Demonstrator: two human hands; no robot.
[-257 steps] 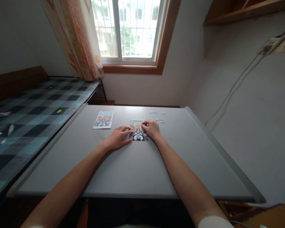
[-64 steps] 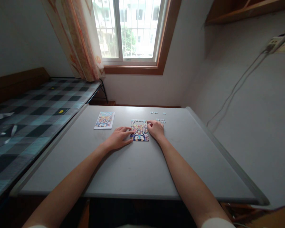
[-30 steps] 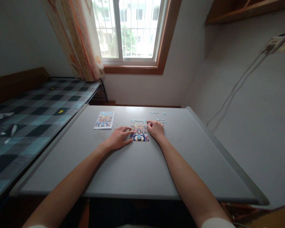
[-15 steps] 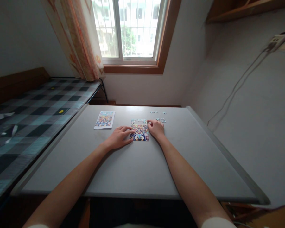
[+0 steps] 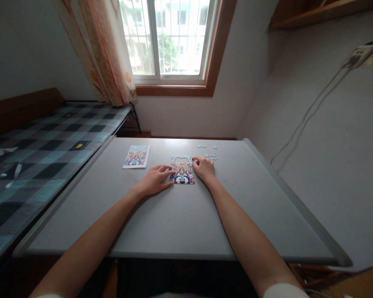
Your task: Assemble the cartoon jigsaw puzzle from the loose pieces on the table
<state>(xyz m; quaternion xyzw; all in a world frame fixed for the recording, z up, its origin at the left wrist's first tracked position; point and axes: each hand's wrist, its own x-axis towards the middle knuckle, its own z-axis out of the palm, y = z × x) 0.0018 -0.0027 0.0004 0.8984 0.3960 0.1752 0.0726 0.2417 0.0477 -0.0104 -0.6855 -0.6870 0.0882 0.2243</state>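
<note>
A partly assembled jigsaw puzzle lies on the grey table, with a gap among the pale pieces along its far side. My left hand rests at its left edge, fingers apart, fingertips touching the border. At the upper right edge is my right hand, its fingers curled and its index fingertip on the puzzle's side. Whether a piece sits under those fingers is hidden. Just beyond the right hand lie several loose puzzle pieces, with more loose pieces farther back.
A printed picture sheet lies on the table left of the puzzle. To the left stands a bed with a checked cover. A window and curtain are behind. A cable hangs down the right wall.
Both hands stay in place at the puzzle's edges. The view has shifted very slightly; nothing on the table has visibly moved.
</note>
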